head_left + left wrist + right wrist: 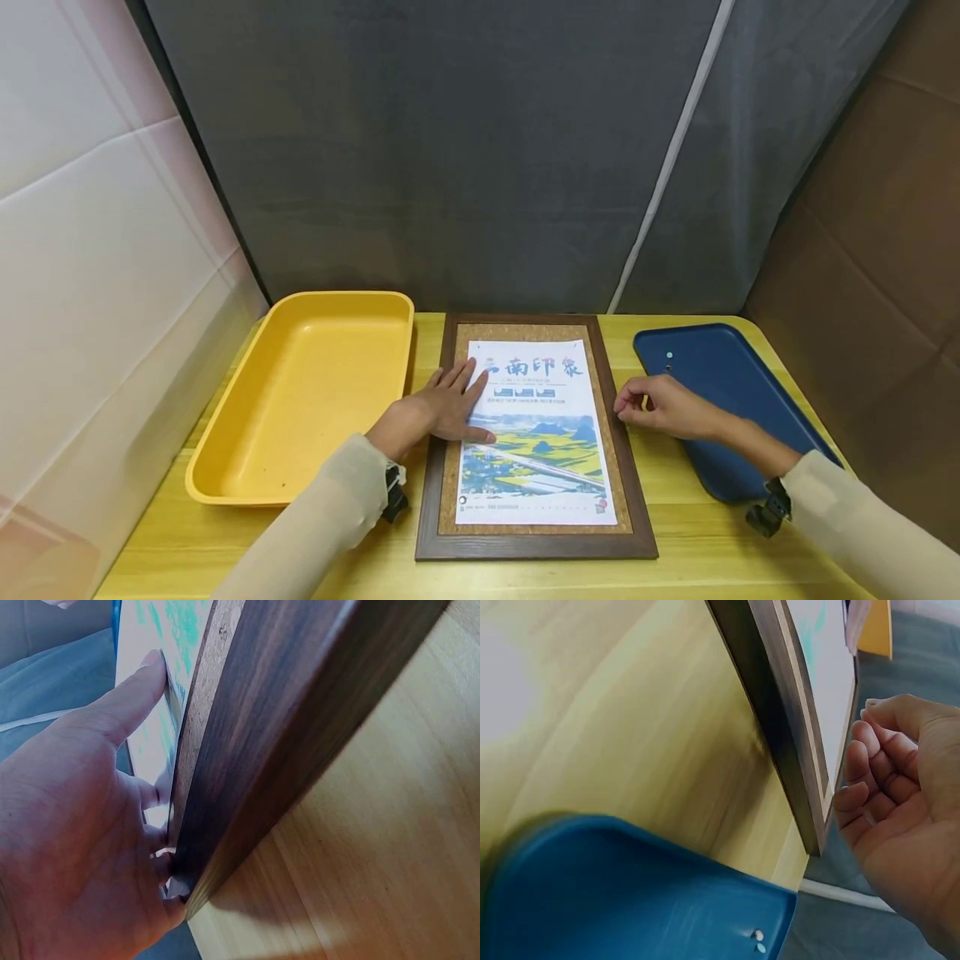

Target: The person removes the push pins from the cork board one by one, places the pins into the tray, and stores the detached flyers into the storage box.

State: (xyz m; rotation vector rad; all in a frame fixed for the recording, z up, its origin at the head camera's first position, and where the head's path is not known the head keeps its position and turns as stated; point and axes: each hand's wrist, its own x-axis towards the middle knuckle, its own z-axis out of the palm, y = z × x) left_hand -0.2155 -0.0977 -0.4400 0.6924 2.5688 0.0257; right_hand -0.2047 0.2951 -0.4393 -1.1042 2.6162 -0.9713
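Note:
A printed sheet [532,458] with a landscape picture and large characters lies on a cork board [551,332] in a dark wooden frame [536,547]. My left hand [450,404] rests on the sheet's left edge, fingers spread and fairly straight; the left wrist view shows its thumb [139,694] on the print. Just off the frame's right side, my right hand [663,406] hovers with curled fingers. In the right wrist view its thumb and index tips meet, and no object shows between them. Small dark marks show at the sheet's top corners.
A blue tray [723,375] lies at the right, with two small light pieces [758,939] near its far left corner. A deep yellow tray [300,400] stands left of the board. Grey cloth hangs behind the wooden table [570,579].

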